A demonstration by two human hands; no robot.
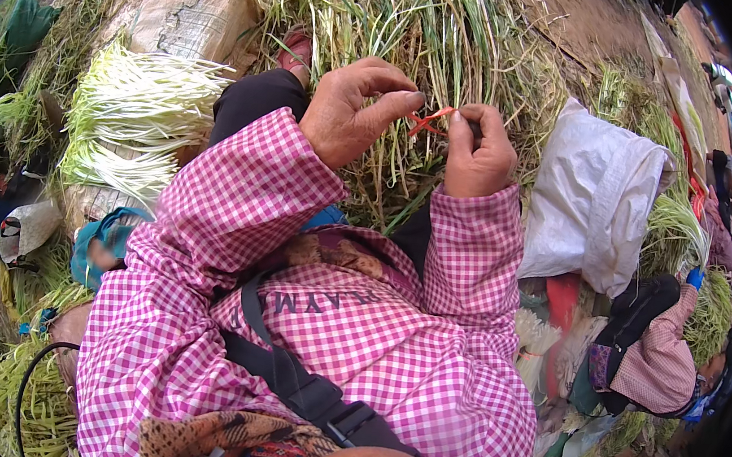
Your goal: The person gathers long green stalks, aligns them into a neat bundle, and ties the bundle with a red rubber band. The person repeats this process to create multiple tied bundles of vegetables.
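Note:
A thin red strip [431, 122], which looks like plastic tie, stretches in a small tangle between my two hands. Thumb and forefinger of my right hand [481, 150] pinch one end of it. At the other end, the thumb and bent fingers of my left hand [360, 111] close on the strip, though the exact grip is partly hidden. Below both hands lies a heap of long green and straw-coloured stalks [401, 36]. To the left, a row of pale, trimmed green-white stalks [142, 115] lies in bunches across a support.
A cloth-like wrapped block [193, 19] stands behind the pale bunches. On the right sits a white woven sack [589, 200], near a red strip of material [559, 318]. Another person in a checked sleeve [655, 363] is at the far right, wearing a blue glove [695, 277].

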